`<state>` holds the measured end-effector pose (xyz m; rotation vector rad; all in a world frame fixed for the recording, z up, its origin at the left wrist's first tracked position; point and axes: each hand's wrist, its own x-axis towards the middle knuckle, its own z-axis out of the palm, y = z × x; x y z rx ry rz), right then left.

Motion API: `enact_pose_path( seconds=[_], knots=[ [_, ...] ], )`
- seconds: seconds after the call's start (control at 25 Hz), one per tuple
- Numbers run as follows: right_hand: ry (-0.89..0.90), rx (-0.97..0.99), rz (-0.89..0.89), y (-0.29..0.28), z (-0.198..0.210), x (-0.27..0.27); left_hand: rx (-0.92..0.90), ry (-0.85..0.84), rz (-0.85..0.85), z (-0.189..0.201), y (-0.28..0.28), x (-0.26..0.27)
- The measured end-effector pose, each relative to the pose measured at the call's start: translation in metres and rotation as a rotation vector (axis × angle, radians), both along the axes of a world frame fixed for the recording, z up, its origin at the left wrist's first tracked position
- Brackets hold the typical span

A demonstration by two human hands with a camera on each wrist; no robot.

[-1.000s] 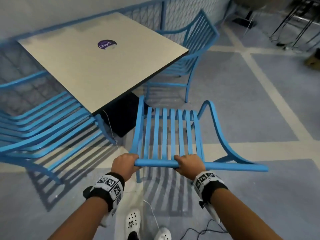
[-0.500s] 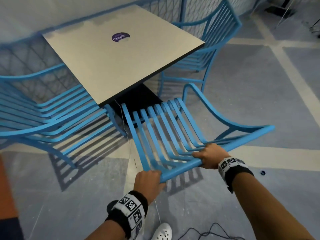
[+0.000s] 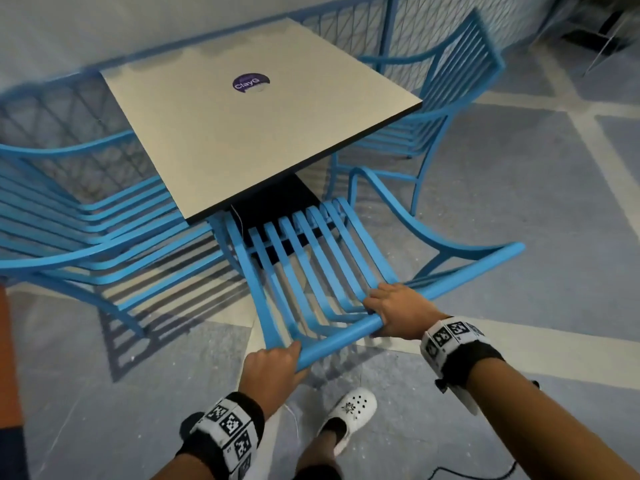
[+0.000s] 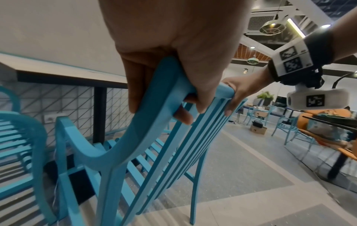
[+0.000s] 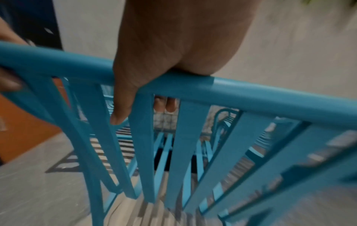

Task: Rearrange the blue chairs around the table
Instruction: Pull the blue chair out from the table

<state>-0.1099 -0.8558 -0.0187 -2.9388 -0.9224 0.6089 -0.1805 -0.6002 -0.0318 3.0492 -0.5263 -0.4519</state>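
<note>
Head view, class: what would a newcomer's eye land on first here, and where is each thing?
First, the blue chair in the centre, both hands gripping its top rail: the left hand near the left end, the right hand further right. Behind it stands the pale square table with a purple sticker. Two more blue chairs flank the table, one left, one right.

Café corner with grey floor and blue mesh railing

A grey floor (image 3: 519,209) crossed by pale stripes (image 3: 540,344) runs to a pale wall (image 3: 104,26) edged with a blue lattice railing (image 3: 62,109). In the left wrist view, further chairs (image 4: 289,130), a cardboard box (image 4: 257,130), a potted plant (image 4: 266,96), caged pendant lamps (image 4: 272,27) and a ceiling air unit (image 4: 260,21) fill the room beyond.
</note>
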Motion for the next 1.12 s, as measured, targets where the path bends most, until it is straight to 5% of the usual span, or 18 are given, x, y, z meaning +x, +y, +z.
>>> enact_pose_path(
  seconds=[0.36,0.64,0.84,1.12],
  knots=[
    [0.250,-0.168,0.099,-0.081,0.015,0.049,-0.119,-0.088,0.120,-0.008,-0.013,-0.003],
    [0.134,-0.223,0.108,-0.141,0.024,0.077,-0.114,0.040,0.208,-0.005,-0.086,0.009],
    [0.217,-0.173,0.152,-0.152,0.030,0.049,-0.148,0.107,0.401,0.012,-0.096,-0.013],
    [0.217,0.000,0.300,-0.175,0.026,0.051,0.038,0.240,0.678,-0.003,-0.105,-0.015]
  ],
)
